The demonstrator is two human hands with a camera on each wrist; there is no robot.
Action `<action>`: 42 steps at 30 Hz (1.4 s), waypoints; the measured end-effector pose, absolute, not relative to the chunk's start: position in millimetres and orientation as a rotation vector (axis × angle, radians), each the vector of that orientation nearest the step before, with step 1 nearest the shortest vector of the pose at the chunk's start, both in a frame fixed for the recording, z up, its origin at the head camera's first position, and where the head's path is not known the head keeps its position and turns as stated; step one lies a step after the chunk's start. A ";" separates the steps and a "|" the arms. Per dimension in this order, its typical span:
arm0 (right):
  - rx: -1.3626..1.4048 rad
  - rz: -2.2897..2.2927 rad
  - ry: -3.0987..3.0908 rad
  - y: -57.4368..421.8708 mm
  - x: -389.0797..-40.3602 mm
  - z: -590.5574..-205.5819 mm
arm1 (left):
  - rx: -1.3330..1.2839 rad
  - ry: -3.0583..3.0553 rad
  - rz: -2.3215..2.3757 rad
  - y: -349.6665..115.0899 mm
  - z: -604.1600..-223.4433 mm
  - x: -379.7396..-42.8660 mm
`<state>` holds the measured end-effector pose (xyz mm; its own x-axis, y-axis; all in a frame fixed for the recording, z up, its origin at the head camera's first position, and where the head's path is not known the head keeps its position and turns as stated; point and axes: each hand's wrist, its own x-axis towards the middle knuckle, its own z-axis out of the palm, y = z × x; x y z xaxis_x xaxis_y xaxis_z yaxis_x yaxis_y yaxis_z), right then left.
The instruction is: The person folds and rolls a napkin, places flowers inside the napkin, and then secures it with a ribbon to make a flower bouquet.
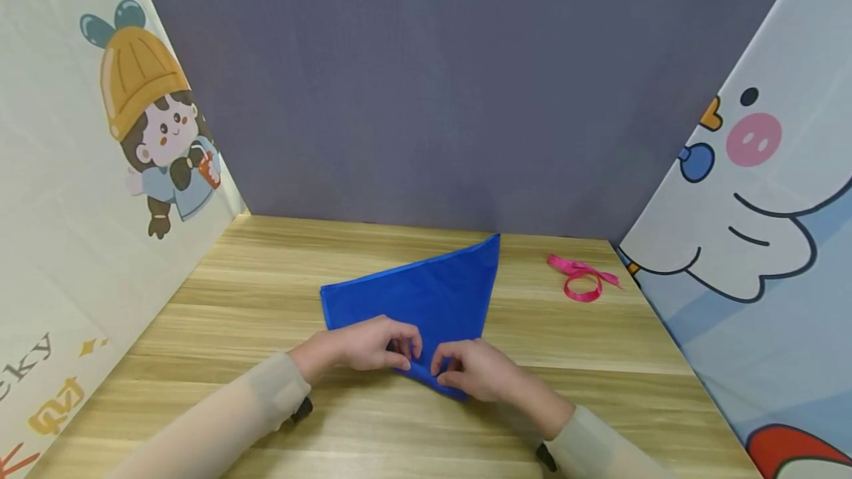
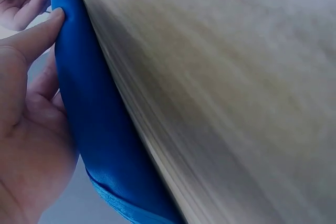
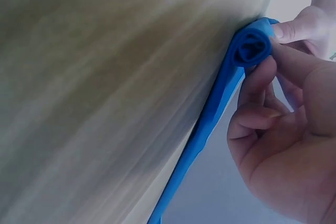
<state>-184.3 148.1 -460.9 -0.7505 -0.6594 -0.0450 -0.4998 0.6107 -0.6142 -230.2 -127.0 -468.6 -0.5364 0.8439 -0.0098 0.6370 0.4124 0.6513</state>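
Note:
A blue cloth (image 1: 416,290) lies on the table with its near edge rolled into a thin tube. My left hand (image 1: 374,342) pinches the left part of the roll; in the left wrist view its thumb presses the blue roll (image 2: 94,87) while the other fingers are partly hidden behind it. At the roll's right end, my right hand (image 1: 484,369) pinches with thumb and fingers curled. The right wrist view shows the spiral end of the roll (image 3: 252,48) against the fingertips. Beyond the hands the cloth spreads flat, its far right corner pointing towards the back wall.
A pink ribbon (image 1: 583,278), partly looped, lies at the back right of the wooden table (image 1: 253,257). A grey panel (image 1: 426,94) stands behind the table. Printed cartoon panels flank it on the left (image 1: 60,168) and right (image 1: 785,228).

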 end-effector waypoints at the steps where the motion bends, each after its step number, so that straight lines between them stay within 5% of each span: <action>1: -0.944 -0.867 2.566 148.2 -184.3 -460.8 | 1.283 2.334 0.860 -127.0 -468.8 -230.1; 42: -0.998 -0.717 2.620 158.6 -183.1 -462.8 | 1.481 2.338 0.775 -123.4 -469.6 -229.0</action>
<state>-183.1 158.6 -462.8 -0.7353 -0.6757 -0.0533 -0.5543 0.6447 -0.5263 -229.0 -123.4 -469.6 -0.4428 0.8948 0.0574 0.7520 0.3358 0.5672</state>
